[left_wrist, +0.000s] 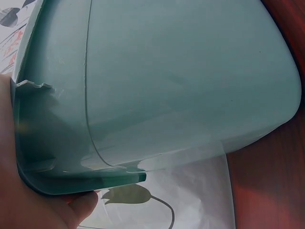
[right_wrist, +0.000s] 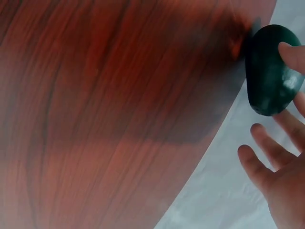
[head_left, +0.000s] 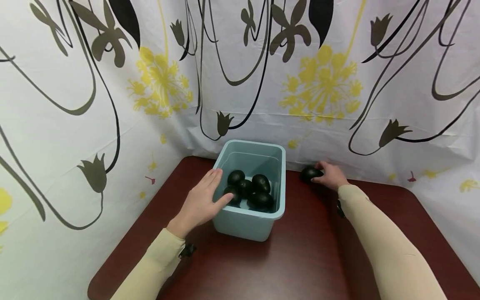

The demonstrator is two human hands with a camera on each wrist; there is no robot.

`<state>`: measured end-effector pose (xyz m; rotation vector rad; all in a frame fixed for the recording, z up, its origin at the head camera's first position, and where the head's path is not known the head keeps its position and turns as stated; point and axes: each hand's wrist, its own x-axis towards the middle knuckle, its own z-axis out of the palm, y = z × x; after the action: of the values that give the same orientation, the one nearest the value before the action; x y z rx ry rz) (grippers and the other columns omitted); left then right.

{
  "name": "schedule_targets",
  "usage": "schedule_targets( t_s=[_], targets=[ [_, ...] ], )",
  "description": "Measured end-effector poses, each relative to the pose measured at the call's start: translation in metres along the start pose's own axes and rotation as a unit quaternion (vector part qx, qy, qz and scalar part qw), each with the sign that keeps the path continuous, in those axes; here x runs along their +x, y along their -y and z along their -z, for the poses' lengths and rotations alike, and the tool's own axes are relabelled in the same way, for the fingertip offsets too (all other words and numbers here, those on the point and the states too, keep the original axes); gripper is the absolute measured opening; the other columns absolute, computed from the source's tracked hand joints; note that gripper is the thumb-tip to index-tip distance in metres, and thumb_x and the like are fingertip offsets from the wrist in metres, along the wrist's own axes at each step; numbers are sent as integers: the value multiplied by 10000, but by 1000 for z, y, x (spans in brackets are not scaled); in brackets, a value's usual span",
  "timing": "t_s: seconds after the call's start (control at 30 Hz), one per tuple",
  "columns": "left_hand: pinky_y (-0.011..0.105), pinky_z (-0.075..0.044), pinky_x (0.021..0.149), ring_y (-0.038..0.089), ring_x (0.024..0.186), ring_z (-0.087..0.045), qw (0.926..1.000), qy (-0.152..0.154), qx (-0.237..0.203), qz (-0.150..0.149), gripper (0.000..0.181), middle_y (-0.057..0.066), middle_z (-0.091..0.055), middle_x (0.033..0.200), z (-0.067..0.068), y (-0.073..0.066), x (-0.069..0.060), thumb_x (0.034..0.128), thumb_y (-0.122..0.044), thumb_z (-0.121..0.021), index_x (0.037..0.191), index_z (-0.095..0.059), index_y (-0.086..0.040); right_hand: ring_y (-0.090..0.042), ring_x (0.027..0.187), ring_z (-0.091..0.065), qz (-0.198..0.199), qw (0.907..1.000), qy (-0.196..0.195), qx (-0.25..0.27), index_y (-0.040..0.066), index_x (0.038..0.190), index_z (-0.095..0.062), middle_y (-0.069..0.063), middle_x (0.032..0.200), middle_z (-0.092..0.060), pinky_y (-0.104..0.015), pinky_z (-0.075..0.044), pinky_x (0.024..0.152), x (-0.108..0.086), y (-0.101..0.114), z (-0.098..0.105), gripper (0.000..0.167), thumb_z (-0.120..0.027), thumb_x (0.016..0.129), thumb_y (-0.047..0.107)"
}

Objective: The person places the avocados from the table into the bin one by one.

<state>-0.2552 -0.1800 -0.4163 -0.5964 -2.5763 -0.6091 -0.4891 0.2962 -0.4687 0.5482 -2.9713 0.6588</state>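
Note:
A pale blue plastic bin (head_left: 240, 225) stands on the table, with several dark avocados (head_left: 260, 183) lying inside. My left hand (head_left: 200, 202) rests at the bin's left rim, its fingers straight and the thumb reaching over the near corner. Seen from the left wrist, that hand (left_wrist: 43, 210) is at the rim beside the bin's smooth outer wall. Near the table's back edge, right of the bin, my right hand (head_left: 331, 176) pinches a single dark avocado (head_left: 310, 174). The right wrist view shows the thumb on this avocado (right_wrist: 267, 71) and fingertips at its other side.
The reddish-brown wooden table (head_left: 300, 258) has rounded corners. A white curtain (head_left: 262, 91) with grey and yellow flower prints hangs right behind the table and along its left side.

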Motion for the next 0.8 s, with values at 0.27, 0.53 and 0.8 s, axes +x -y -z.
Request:
schedule_targets(
  t_s=[0.27,0.53,0.8],
  targets=[
    [476,-293,1156,247,1507,-231,10000,58,24,0,849,113,-324,1613,1,0,0,995,-648,-437,1566,-330,-29,-438,1127,-555,4,9999,23,131,52,1299,-543,-230,1309,-580,-597,-447,896,16,17,-15,668,-799,836,459],
    [478,-296,1153,245,1508,-229,10000,67,33,16,843,115,-328,1611,1,0,-2,996,-650,-432,1568,-329,-40,-412,1158,-542,128,9991,139,383,116,1366,-569,-204,1343,-580,-585,-440,928,27,33,-29,654,-826,826,380],
    [506,-312,1141,267,1503,-243,10000,43,17,-13,832,117,-336,1607,2,0,0,998,-643,-434,1560,-351,-35,-419,1190,-520,116,9982,156,565,106,1327,-577,-216,1329,-558,-593,-441,937,29,40,-35,582,-834,821,236]
  ],
)
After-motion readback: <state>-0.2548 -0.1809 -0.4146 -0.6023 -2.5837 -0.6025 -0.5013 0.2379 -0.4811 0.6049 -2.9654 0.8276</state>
